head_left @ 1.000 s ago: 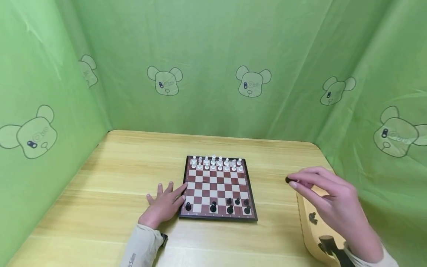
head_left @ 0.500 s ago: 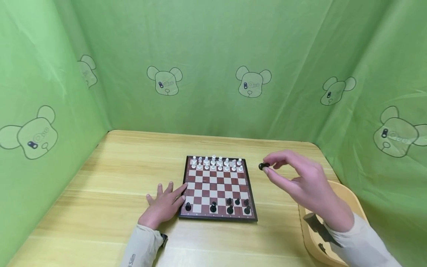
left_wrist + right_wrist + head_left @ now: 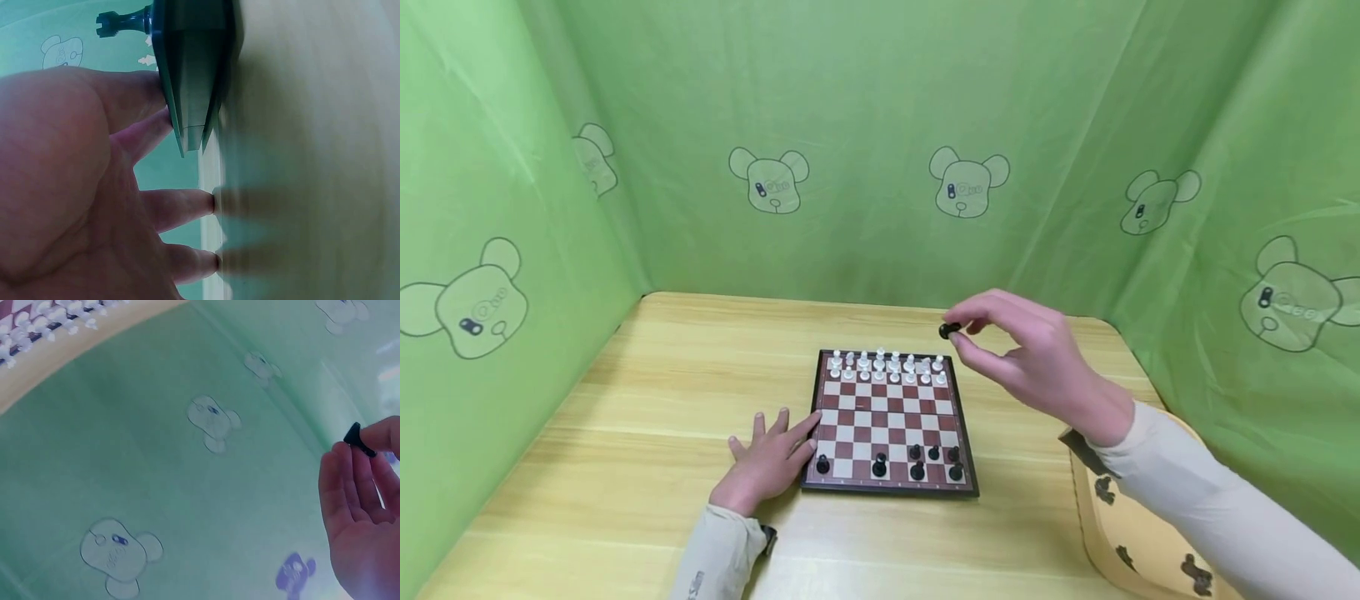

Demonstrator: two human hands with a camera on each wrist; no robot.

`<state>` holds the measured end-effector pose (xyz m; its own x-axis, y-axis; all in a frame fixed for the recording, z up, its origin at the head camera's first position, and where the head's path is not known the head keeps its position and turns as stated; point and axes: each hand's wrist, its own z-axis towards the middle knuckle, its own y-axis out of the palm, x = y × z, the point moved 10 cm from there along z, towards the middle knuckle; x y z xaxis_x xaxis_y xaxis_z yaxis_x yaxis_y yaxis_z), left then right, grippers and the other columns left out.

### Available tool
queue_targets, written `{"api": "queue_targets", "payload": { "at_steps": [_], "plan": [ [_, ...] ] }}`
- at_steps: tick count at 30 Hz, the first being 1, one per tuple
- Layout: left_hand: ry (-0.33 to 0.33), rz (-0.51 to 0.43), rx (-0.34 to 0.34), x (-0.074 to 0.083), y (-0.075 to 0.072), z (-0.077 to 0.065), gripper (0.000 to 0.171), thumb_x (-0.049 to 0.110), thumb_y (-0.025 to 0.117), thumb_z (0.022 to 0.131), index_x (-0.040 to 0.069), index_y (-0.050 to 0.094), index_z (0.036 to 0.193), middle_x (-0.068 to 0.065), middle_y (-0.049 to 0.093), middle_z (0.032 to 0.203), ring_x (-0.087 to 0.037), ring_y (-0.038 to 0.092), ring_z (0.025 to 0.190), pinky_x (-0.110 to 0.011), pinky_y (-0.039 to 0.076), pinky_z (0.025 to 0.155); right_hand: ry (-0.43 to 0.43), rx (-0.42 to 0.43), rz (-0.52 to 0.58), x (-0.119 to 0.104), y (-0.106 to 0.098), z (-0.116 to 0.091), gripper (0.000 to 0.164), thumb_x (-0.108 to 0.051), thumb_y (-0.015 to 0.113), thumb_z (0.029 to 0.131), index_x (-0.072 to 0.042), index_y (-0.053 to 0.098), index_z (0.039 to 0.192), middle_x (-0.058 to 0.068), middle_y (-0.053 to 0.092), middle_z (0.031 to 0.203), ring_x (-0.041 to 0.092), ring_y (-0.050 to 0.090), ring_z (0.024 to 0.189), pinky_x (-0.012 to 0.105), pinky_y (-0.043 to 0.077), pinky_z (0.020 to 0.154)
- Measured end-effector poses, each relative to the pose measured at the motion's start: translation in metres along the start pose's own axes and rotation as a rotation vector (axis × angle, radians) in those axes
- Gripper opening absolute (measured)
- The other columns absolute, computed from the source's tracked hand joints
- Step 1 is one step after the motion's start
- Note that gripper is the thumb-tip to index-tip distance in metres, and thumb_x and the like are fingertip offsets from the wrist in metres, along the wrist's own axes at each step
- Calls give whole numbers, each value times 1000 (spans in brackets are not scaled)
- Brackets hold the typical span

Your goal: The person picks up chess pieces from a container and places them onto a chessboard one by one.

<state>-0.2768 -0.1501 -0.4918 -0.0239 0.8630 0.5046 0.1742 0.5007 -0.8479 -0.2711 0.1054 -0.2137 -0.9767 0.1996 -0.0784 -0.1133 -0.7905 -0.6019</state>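
My right hand (image 3: pixel 1033 354) pinches a small black chess piece (image 3: pixel 947 331) between thumb and fingertips, raised in the air near the far right corner of the chessboard (image 3: pixel 880 421). In the right wrist view the piece (image 3: pixel 357 439) shows a wide base and a narrower end. My left hand (image 3: pixel 767 462) lies spread beside the board, thumb and index finger at its left edge. White chessmen (image 3: pixel 880 367) fill the two far rows. Several black chessmen (image 3: pixel 917 471) stand in the two near rows, mostly to the right. A black rook (image 3: pixel 122 24) shows in the left wrist view.
A light yellow tray (image 3: pixel 1093 533) on the right, partly under my right sleeve, holds several dark chessmen (image 3: pixel 1197 575). Green curtains (image 3: pixel 865 250) with bear-head prints enclose the wooden table (image 3: pixel 700 358) at the back and both sides.
My right hand has moved left and away from me with the black chess piece, from over the tray towards the board's far right corner. The left hand has stayed put.
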Motion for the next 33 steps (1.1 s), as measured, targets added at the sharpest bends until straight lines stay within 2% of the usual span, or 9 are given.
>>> {"api": "queue_targets", "payload": {
  "at_steps": [9,18,22,29,33],
  "plan": [
    [-1,10,-2,0,1,1,52,39,46,110,30,40,160,-28,26,165,-62,7,149,-89,-4,104,-31,-96,39,10,37,2,29,11,75,79,-1,73,106,6,76,101,17,71,86,25,60,75],
    [-2,12,-5,0,0,2,52,39,46,110,30,40,160,-28,26,165,-62,7,149,-89,-3,104,-22,-150,114,17,68,-6,24,10,74,80,1,71,102,8,76,98,16,71,83,26,62,70],
    [-3,14,-6,0,0,2,52,39,46,110,30,40,160,-28,26,165,-62,7,149,-89,-3,104,1,-164,144,21,80,-13,22,9,73,80,1,71,100,8,75,96,16,70,81,28,62,68],
    [0,14,-4,1,0,3,52,39,46,110,30,40,160,-28,26,165,-62,7,149,-89,-3,104,57,-206,205,30,100,-35,23,10,72,78,-1,70,99,6,73,95,13,68,81,23,60,70],
    [-2,13,-4,0,0,2,52,39,46,110,30,40,160,-28,26,165,-62,7,149,-89,-3,104,82,-229,216,33,111,-46,24,10,71,78,-2,69,98,5,73,94,12,67,81,23,61,69]
  ]
}}
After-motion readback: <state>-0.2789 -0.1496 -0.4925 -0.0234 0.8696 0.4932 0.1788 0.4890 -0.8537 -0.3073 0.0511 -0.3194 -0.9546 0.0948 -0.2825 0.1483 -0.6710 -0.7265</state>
